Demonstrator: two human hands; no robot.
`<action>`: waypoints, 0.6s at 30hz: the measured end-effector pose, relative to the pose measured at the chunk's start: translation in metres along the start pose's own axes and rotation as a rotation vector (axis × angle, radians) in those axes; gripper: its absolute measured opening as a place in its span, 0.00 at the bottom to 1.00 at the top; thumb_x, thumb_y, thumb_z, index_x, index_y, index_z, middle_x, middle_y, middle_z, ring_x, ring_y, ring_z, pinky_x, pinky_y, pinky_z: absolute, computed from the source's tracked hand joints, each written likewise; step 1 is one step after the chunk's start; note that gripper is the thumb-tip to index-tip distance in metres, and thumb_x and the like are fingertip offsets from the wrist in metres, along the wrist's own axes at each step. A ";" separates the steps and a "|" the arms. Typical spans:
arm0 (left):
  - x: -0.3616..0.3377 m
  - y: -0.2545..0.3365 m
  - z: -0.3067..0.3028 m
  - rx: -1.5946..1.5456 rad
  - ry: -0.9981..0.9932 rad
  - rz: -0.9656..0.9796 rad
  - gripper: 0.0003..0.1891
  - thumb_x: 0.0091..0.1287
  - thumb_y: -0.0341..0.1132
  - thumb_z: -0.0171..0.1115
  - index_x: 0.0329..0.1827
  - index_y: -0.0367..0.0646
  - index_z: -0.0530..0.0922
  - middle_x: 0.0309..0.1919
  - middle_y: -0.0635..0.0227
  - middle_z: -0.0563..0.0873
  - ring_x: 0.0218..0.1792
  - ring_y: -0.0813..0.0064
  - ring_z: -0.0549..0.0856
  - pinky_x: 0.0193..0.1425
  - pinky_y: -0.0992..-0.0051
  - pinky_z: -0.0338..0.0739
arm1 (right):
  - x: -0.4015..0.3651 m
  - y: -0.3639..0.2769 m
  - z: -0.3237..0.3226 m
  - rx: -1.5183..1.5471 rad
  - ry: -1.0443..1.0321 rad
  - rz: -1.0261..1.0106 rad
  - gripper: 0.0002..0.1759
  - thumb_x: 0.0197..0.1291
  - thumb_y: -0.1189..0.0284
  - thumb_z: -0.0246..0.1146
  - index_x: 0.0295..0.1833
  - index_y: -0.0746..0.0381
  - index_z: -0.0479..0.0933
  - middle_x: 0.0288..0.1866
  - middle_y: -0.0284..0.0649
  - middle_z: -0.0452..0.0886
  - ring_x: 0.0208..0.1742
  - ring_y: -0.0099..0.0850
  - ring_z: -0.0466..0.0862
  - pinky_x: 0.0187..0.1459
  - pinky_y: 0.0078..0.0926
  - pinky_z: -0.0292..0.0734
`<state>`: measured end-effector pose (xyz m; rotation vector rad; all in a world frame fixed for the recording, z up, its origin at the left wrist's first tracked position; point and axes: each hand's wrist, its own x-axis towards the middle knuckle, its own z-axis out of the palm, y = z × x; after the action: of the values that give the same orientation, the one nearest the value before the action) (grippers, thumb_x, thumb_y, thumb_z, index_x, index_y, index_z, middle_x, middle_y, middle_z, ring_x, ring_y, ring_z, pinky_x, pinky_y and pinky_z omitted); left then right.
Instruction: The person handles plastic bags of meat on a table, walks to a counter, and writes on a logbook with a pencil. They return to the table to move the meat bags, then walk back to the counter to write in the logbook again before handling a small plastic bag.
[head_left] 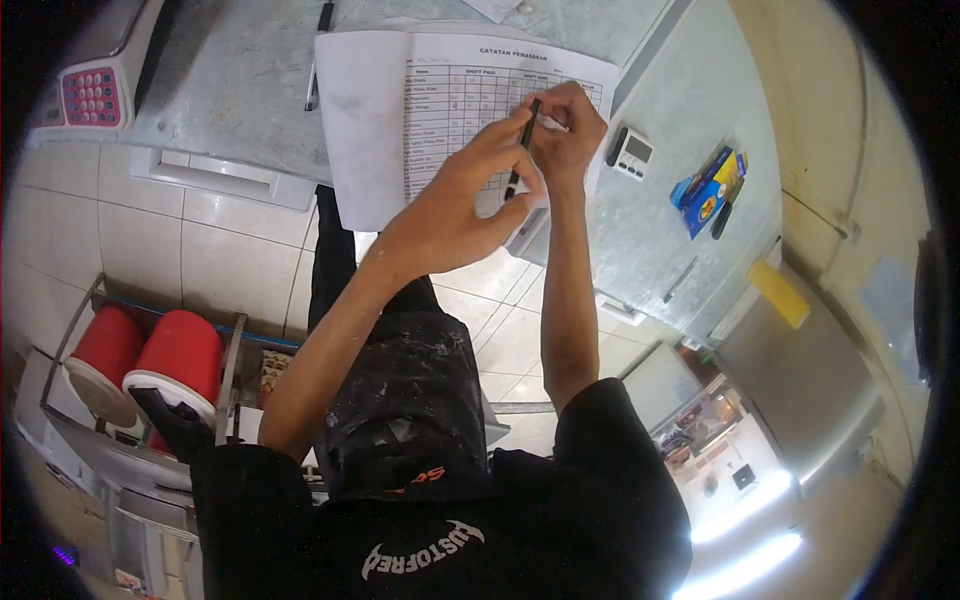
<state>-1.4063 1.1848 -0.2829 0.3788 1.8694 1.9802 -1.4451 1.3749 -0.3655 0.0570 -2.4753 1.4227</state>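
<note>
A slim black pen [527, 150] is between my two hands, above a printed sheet [440, 70] headed "Catatan Pemasakan". My left hand [450, 205] has its fingers curled about the pen, the thumb close to the lower end. The fingertips of my right hand [568, 135] pinch near the pen's upper end. Under both hands, the sheet shows a table with several handwritten entries. Its left part is covered by a folded-over blank page [365, 130]. Part of the pen is hidden by my fingers.
On the metal worktop [240, 100] lies another pen [318, 60]. A scale with a pink keypad [92, 98] stands at the left. Right of the papers are a white digital timer [630, 153] and a blue-yellow packet [708, 190]. Red containers [180, 355] stand lower left.
</note>
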 end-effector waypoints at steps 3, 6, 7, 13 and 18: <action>-0.014 0.002 -0.005 -0.148 -0.042 -0.049 0.22 0.62 0.24 0.62 0.61 0.46 0.78 0.74 0.55 0.67 0.76 0.56 0.65 0.77 0.57 0.60 | 0.004 0.002 0.013 0.114 0.114 0.046 0.15 0.52 0.81 0.73 0.30 0.61 0.71 0.29 0.34 0.82 0.25 0.15 0.72 0.26 0.14 0.65; -0.030 -0.016 -0.005 -0.058 -0.040 -0.148 0.30 0.64 0.27 0.62 0.72 0.50 0.70 0.75 0.58 0.67 0.77 0.57 0.62 0.79 0.57 0.57 | 0.003 0.005 0.014 0.321 0.119 0.136 0.15 0.56 0.80 0.71 0.28 0.62 0.69 0.28 0.34 0.83 0.25 0.14 0.73 0.26 0.13 0.66; -0.033 -0.027 -0.007 0.135 -0.080 -0.136 0.28 0.64 0.28 0.62 0.70 0.48 0.72 0.75 0.59 0.67 0.78 0.57 0.60 0.79 0.56 0.56 | 0.004 0.006 0.017 0.311 0.086 0.120 0.15 0.60 0.80 0.68 0.26 0.63 0.69 0.25 0.33 0.82 0.25 0.13 0.72 0.25 0.13 0.66; -0.043 -0.036 -0.002 0.481 -0.208 -0.102 0.25 0.64 0.27 0.60 0.67 0.46 0.74 0.77 0.64 0.62 0.80 0.60 0.53 0.81 0.54 0.52 | 0.001 0.011 0.024 0.209 0.115 0.054 0.17 0.61 0.81 0.67 0.23 0.64 0.69 0.21 0.32 0.80 0.21 0.13 0.68 0.24 0.13 0.62; -0.043 -0.041 -0.001 0.504 -0.231 -0.119 0.24 0.65 0.27 0.59 0.66 0.46 0.75 0.78 0.67 0.60 0.81 0.61 0.51 0.82 0.54 0.50 | 0.000 0.019 0.025 0.089 0.097 -0.019 0.16 0.59 0.81 0.68 0.23 0.64 0.68 0.18 0.31 0.76 0.21 0.13 0.66 0.23 0.14 0.60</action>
<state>-1.3646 1.1652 -0.3210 0.5905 2.1593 1.3080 -1.4541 1.3632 -0.3937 0.0284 -2.3275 1.4911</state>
